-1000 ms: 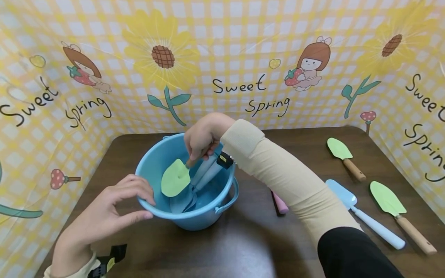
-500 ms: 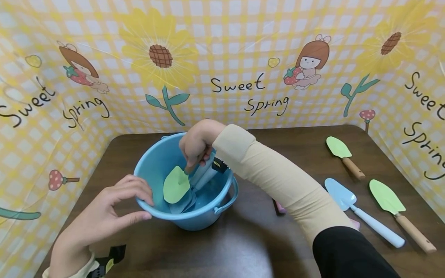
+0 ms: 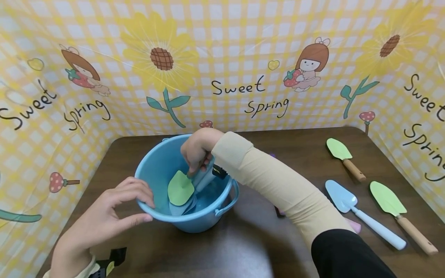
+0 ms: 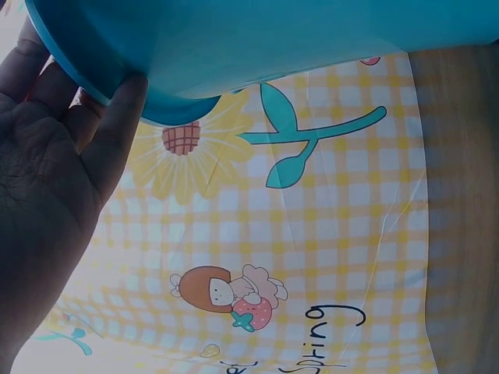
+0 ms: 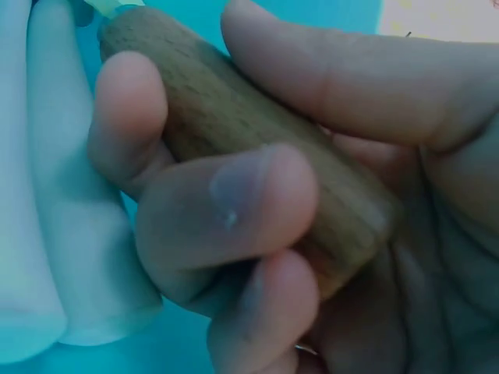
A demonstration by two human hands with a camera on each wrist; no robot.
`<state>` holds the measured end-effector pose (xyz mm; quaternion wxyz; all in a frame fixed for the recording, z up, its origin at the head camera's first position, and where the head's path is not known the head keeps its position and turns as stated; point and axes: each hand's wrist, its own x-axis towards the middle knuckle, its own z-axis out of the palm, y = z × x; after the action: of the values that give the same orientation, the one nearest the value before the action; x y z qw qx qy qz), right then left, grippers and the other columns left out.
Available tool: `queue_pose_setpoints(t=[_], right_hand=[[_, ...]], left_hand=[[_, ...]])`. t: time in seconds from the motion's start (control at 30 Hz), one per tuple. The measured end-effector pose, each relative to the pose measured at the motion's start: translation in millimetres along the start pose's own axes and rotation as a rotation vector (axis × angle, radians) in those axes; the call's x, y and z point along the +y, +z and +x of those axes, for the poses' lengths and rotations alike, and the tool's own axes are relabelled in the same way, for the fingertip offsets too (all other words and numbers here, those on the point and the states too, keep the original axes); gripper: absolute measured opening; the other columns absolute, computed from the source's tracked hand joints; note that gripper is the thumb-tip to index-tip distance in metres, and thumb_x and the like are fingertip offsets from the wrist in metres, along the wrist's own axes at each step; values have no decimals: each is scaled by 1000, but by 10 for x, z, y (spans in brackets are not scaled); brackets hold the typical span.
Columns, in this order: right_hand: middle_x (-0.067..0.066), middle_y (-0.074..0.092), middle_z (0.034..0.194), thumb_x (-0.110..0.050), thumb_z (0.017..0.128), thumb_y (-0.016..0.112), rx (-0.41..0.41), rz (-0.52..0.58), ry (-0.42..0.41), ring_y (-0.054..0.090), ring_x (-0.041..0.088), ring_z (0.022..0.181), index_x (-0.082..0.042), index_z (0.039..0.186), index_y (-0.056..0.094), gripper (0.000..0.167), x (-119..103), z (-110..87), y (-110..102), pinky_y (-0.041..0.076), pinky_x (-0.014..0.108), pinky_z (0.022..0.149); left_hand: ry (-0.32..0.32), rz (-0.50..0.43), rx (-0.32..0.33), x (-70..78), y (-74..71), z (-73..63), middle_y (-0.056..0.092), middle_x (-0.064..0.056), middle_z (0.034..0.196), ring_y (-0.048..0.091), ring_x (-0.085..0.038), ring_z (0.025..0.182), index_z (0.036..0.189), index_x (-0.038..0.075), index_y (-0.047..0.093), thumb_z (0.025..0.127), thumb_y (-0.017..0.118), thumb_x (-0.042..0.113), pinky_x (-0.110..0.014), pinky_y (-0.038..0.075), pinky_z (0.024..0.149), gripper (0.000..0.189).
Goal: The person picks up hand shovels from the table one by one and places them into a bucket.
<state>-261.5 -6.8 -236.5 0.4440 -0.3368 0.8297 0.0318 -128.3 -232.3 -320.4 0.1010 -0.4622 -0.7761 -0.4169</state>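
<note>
While I watch remotely, the blue bucket (image 3: 156,166) is pinched at eight o'clock by the left hand (image 3: 99,218); inside, the right hand (image 3: 198,148) holds the green trowel (image 3: 180,188), blade (image 3: 180,195) toward seven o'clock, fingers (image 5: 230,206) curled round its wooden handle (image 5: 222,105). I judge placing underway; next calls for gentle release.

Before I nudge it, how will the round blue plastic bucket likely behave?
The round blue plastic bucket may tip if pushed high, since it widens toward the top. It looks fairly stiff: it shows no visible buckling where the left hand pinches it.
</note>
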Motion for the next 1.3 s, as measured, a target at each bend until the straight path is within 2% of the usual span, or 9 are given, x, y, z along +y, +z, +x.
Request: queue_pose_setpoints(t=[0.4, 0.53, 0.67, 0.83, 0.93, 1.07, 1.2, 1.3], right_hand=[[1, 56, 65, -33, 98, 62, 133, 6, 95, 43, 11, 49, -11, 74, 57, 33, -55, -2, 33, 34, 20, 48], [2, 54, 66, -27, 101, 59, 187, -2, 124, 43, 11, 48, -10, 80, 58, 27, -50, -7, 54, 35, 19, 48], [4, 54, 72, -20, 103, 54, 199, 9, 139, 45, 11, 51, -10, 86, 55, 19, -50, -24, 57, 37, 18, 48], [5, 56, 83, -18, 102, 56, 241, 55, 143, 52, 13, 59, -8, 99, 58, 11, -22, -107, 32, 44, 17, 51], [7, 61, 91, -18, 101, 58, 288, 92, 123, 59, 15, 69, -9, 102, 64, 11, 5, -193, 9, 54, 22, 62], [11, 68, 105, -20, 102, 57, 318, 149, 81, 66, 19, 85, -9, 113, 69, 20, 54, -321, -17, 59, 30, 81], [12, 68, 110, -20, 103, 54, 326, 174, 14, 70, 21, 90, -8, 129, 62, 29, 148, -459, -25, 58, 30, 84], [13, 68, 110, -17, 104, 51, 356, 192, -59, 70, 22, 90, -7, 135, 58, 33, 235, -568, -10, 58, 30, 84]], left_hand=[[-25, 6, 4, 30, -16, -5, 67, 3, 98, 53, -12, 108, 99, 14, 70, 59, 85, -15, -19, 38, 99, 52], [-31, 1, 1, 35, -12, -8, 67, 3, 99, 53, -12, 108, 99, 13, 70, 60, 85, -14, -19, 38, 99, 49], [-31, -9, 3, 34, -7, -4, 66, 1, 99, 53, -12, 107, 98, 13, 70, 60, 84, -15, -19, 38, 98, 49], [-19, -24, 4, 20, 7, 10, 67, 0, 98, 53, -12, 107, 99, 13, 70, 61, 84, -15, -20, 38, 99, 50], [-17, -32, 4, 14, 15, 15, 67, -1, 98, 53, -12, 108, 100, 12, 70, 61, 83, -16, -20, 38, 99, 50], [-34, -14, 2, 21, 14, 13, 67, 2, 98, 53, -12, 107, 99, 14, 70, 61, 83, -16, -19, 38, 98, 50], [-38, -6, 0, 22, 15, 20, 67, 3, 99, 53, -12, 107, 99, 14, 70, 62, 83, -15, -19, 38, 98, 49], [-28, -12, 2, 18, 21, 20, 67, 2, 99, 53, -12, 107, 99, 13, 70, 62, 83, -15, -20, 38, 98, 49]])
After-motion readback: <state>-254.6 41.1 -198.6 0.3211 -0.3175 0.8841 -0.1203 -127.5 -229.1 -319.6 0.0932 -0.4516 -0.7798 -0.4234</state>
